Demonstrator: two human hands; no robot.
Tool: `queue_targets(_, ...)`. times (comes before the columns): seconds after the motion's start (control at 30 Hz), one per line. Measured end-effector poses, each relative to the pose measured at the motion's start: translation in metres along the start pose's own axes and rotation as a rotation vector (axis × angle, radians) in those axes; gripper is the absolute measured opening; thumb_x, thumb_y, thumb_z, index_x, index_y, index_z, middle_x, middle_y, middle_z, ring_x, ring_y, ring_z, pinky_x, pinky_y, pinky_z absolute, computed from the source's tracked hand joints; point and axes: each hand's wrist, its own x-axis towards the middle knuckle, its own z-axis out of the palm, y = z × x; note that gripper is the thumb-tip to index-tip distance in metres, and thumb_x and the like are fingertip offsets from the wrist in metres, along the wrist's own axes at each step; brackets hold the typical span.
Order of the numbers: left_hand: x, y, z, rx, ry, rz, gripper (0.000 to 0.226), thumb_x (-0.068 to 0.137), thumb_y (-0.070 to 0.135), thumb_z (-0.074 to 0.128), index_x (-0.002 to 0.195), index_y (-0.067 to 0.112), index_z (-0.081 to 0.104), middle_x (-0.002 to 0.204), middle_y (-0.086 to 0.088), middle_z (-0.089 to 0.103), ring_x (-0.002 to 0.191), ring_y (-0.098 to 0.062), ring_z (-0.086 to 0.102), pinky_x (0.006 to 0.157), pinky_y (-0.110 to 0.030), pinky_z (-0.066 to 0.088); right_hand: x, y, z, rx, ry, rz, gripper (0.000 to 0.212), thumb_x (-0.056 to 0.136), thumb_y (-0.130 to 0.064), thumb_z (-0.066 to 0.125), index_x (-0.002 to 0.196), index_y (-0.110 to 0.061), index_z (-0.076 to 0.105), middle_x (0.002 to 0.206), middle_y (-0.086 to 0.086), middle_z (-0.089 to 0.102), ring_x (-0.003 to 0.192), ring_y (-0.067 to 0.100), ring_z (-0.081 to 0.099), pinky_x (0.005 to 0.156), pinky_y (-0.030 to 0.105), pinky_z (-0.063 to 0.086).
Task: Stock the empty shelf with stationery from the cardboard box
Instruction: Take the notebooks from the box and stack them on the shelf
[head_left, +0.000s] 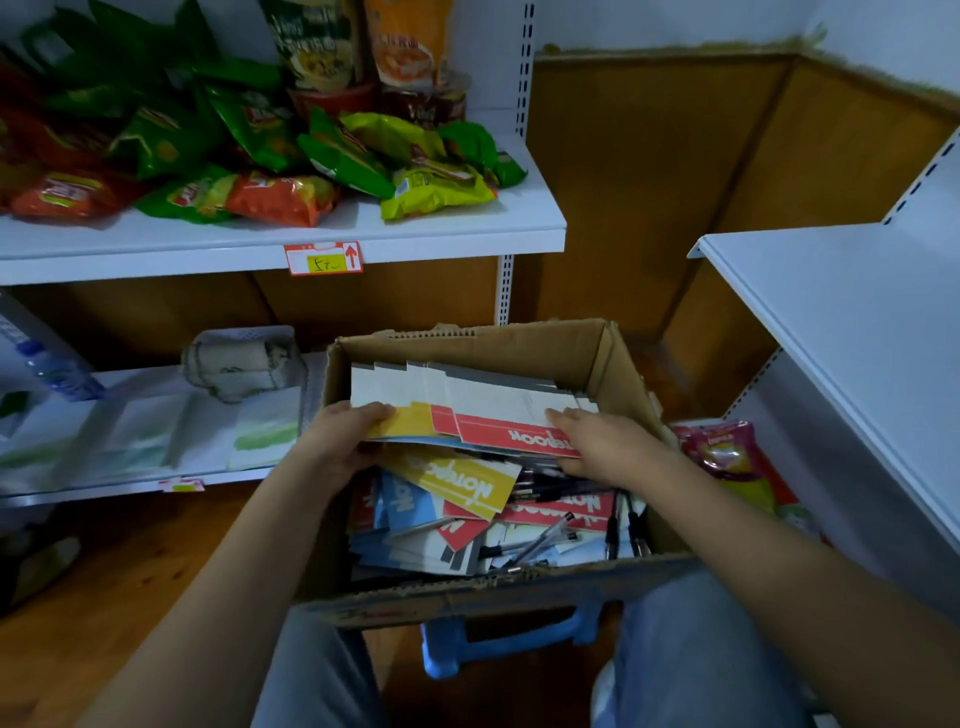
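While your left hand (345, 441) and right hand (605, 441) each curl round an end of a fanned stack of notebooks (467, 410) held above the cardboard box (597, 353), more notebooks and loose pens (540, 540) lie in the box below. To your right the white shelf (841, 322) is bare, its front edge beside the box's far right corner. Covers read "Notebook", upside down to you; the price tag (323, 258) writing is illegible.
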Motion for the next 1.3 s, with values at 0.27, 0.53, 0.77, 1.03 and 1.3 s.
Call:
queue_targets(0.27,-0.025,-0.008,0.026,-0.237,-0.207,-0.231,0.024,0.092,0.0,0.06,0.114,0.002,0.053,0.106,-0.019,0.062,0.093,-0.033,0.063,0.054,-0.043,0.061,0.005,0.002,0.0,0.191,-0.08,0.088,0.089,0.092,-0.06,0.049,0.154,-0.033,-0.008,0.16,0.012,0.016,0.123,0.028,0.05,0.09,0.035,0.05)
queue_targets(0.53,-0.024,-0.002,0.002,-0.235,-0.038,-0.026,0.04,0.086,-0.007,0.063,0.122,0.008,0.055,0.12,-0.021,0.061,0.101,-0.035,0.063,0.059,-0.039,0.059,0.01,0.004,0.002,-0.089,0.042,0.029,0.089,0.086,-0.075,0.04,0.155,-0.028,0.008,0.132,0.009,0.053,0.105,0.027,0.059,0.076,0.038,0.055)
queue_targets(0.77,-0.05,0.004,-0.027,-0.279,-0.006,-0.008,0.042,0.087,-0.004,0.064,0.125,0.002,0.048,0.117,-0.019,0.056,0.092,-0.029,0.062,0.051,-0.031,0.06,-0.007,-0.023,-0.013,-0.152,0.157,-0.018,0.045,0.096,-0.029,0.05,0.137,-0.02,0.034,0.104,0.006,0.064,0.081,0.024,0.062,0.058,0.033,0.044)
queue_targets(1.03,-0.078,0.013,-0.044,-0.294,-0.025,-0.009,0.034,0.087,-0.004,0.065,0.118,-0.001,0.052,0.113,-0.018,0.057,0.098,-0.029,0.062,0.06,-0.033,0.062,-0.022,-0.019,-0.025,-0.044,0.166,0.162,0.049,0.098,-0.015,0.048,0.144,-0.026,0.036,0.099,0.007,0.065,0.083,0.024,0.063,0.067,0.035,0.053)
queue_targets(1.3,-0.123,0.052,-0.062,-0.342,-0.112,0.166,0.014,0.09,-0.004,0.058,0.104,-0.002,0.057,0.101,-0.014,0.058,0.09,-0.023,0.063,0.076,-0.034,0.06,-0.08,-0.01,-0.073,0.075,0.431,0.11,0.04,0.099,-0.036,0.049,0.14,-0.035,0.046,0.095,-0.003,0.069,0.078,0.014,0.065,0.068,0.029,0.057)
